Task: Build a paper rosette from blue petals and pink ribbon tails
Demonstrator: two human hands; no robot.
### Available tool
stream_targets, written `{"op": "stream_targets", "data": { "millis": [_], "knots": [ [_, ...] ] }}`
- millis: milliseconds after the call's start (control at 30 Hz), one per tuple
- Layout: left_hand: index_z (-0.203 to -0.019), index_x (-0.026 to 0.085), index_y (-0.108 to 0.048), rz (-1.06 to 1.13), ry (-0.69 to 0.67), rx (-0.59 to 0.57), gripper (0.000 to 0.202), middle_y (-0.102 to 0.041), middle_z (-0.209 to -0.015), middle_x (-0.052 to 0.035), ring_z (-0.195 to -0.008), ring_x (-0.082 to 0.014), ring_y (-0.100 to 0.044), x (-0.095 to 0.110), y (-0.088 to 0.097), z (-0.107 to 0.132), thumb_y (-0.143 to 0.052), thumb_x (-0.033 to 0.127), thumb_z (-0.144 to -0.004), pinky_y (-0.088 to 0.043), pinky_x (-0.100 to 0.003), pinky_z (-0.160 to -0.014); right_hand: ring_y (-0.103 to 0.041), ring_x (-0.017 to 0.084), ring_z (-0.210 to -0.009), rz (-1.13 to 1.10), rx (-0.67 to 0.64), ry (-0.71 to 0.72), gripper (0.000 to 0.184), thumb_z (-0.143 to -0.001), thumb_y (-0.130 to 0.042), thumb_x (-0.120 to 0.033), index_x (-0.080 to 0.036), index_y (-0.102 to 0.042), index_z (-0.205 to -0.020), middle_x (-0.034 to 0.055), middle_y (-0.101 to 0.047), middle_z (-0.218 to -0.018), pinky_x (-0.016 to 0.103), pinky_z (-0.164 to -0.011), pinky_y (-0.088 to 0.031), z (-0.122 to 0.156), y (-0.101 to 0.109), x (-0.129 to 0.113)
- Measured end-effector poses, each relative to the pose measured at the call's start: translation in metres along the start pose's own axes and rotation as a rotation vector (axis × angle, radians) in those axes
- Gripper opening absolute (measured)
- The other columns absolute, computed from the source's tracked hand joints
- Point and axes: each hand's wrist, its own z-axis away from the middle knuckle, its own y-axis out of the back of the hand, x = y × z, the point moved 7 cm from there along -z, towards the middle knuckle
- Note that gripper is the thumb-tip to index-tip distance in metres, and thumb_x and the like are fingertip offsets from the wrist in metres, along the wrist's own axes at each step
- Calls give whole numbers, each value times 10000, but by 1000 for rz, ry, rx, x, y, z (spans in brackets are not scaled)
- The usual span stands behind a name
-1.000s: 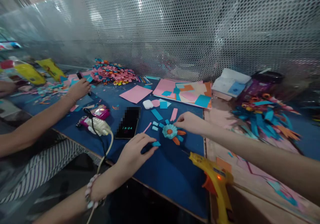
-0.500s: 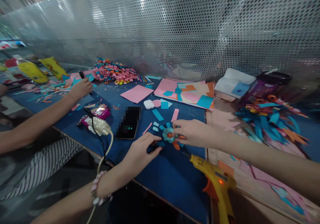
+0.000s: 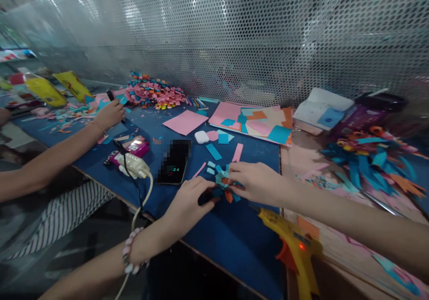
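A small paper flower (image 3: 221, 179), light blue with an orange centre and orange and blue petals, lies between my hands over the blue table. My right hand (image 3: 251, 180) pinches its right side, the fingertips bent over the petals. From the left, my left hand (image 3: 192, 198) has curved fingers and thumb at the flower's edge, around a darker blue petal; the exact contact is partly hidden. Just right and in front lies a yellow glue gun (image 3: 295, 242) with its orange light on. Behind the flower are a pink paper strip (image 3: 237, 152) and a blue strip (image 3: 213, 152).
A phone (image 3: 174, 168), a white earbud case (image 3: 201, 137) and paper sheets (image 3: 186, 122) lie behind. A power strip (image 3: 134, 165) with cables sits left. Another person's hand (image 3: 112, 114) holds a black pen-like object. Blue paper streamers (image 3: 365, 166) lie right, before a perforated metal screen (image 3: 234, 45).
The flower and my right hand have shifted slightly left, closer to my left hand, and the flower has turned a little. The camera view has moved slightly. Both hands remain at the flower.
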Motion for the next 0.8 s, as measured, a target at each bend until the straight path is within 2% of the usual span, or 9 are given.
{"op": "stream_targets", "data": {
  "millis": [133, 367, 800],
  "knots": [
    [-1032, 204, -572, -3, 21, -7, 271, -661, -922, -25, -868, -201, -631, -1, -1, 1, -681, 169, -786, -484, -353, -771, -613, 181, -856, 8, -11, -8, 146, -873, -519, -235, -183, -656, -873, 36, -618, -930, 251, -519, -334, -1, 0, -3],
    [-1063, 218, -519, 19, 105, -1, 351, -657, -918, -12, -863, -198, -631, -6, -1, 4, -699, 176, -764, -489, -347, -777, -607, 170, -836, 14, -23, -17, 135, -868, -524, -223, -177, -649, -848, 32, -616, -918, 253, -499, -284, -4, -1, -5],
    [-1040, 198, -530, -46, 3, 6, 293, -647, -906, -28, -844, -200, -631, -1, -2, 1, -676, 181, -786, -504, -354, -751, -589, 169, -828, 8, -45, -20, 130, -863, -522, -214, -165, -638, -834, 43, -616, -923, 249, -505, -266, -5, 2, -9]
  ]
}}
